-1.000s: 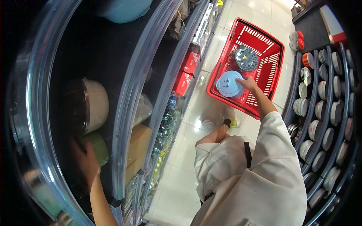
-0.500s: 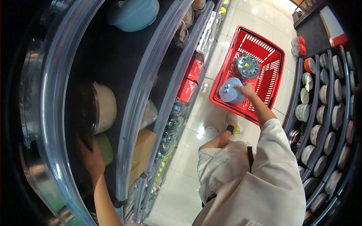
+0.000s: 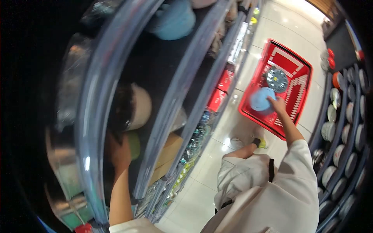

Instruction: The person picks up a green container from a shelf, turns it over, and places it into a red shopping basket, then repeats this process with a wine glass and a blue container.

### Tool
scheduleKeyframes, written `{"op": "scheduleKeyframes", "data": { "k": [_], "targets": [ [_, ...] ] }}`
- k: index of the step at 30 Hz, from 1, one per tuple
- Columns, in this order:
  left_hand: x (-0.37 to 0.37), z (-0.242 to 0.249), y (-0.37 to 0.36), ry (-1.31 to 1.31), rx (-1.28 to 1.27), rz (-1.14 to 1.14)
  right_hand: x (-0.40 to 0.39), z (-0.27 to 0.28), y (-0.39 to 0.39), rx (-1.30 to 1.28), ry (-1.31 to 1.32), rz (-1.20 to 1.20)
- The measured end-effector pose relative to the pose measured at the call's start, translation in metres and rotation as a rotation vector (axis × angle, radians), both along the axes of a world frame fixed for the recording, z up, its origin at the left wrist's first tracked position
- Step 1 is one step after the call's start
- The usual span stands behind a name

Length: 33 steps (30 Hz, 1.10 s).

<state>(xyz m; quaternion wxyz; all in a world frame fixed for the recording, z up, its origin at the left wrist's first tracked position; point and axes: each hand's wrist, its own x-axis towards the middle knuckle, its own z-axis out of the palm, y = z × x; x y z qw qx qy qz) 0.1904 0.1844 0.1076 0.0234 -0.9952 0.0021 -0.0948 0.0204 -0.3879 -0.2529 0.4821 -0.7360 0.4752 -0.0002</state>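
My right hand (image 3: 277, 104) grips the edge of a light blue lidded container (image 3: 262, 99), which is over the near left part of a red shopping basket (image 3: 304, 91). Beside it in the basket lies a dark, shiny round item (image 3: 277, 79) with a small yellow label. My left hand (image 3: 119, 149) reaches into the shelf on the left, against a green item (image 3: 134, 145) just below a cream and dark bowl (image 3: 140, 106). Shadow and blur hide the left fingers.
Shelf edges (image 3: 171, 89) run diagonally at my left, with a blue bowl (image 3: 175, 19), red boxes (image 3: 217, 99) and a cardboard box (image 3: 167, 155). Racks of stacked dishes (image 3: 328, 132) stand on the right. The basket is on the tiled floor (image 3: 194, 198).
The whole view has shifted, so shelves and basket appear farther right and slightly lower. My right hand still holds the blue container, and my left hand remains at the green item.
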Motion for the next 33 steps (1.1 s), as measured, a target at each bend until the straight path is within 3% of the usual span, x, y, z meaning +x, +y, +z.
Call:
{"op": "scheduleKeyframes", "data": {
  "k": [5, 6, 8, 9, 16, 25, 33],
  "targets": [
    [-0.008, 0.02, -0.033, 0.107, -0.164, 0.08, -0.009, 0.018, -0.006, 0.029, -0.049, -0.052],
    [-0.007, 0.018, -0.029, 0.119, -0.074, 0.092, -0.01, 0.011, -0.007, -0.013, -0.039, -0.075],
    [-0.01, 0.021, -0.036, 0.117, -0.072, 0.125, -0.011, 0.051, 0.006, 0.038, -0.12, -0.072],
    [-0.01, 0.022, -0.034, 0.099, -0.077, 0.146, -0.013, 0.039, 0.002, 0.047, -0.145, -0.106],
    [-0.008, 0.014, -0.024, 0.012, -0.223, -0.068, -0.031, 0.044, 0.0, 0.181, -0.384, -0.191],
    [-0.011, 0.02, -0.025, -0.031, -0.254, -0.201, -0.061, 0.158, 0.028, 0.339, -0.514, -0.198],
    [-0.027, 0.025, -0.022, 0.127, -0.262, 0.003, -0.099, 0.192, 0.049, 0.363, -0.709, -0.217]
  ]
}}
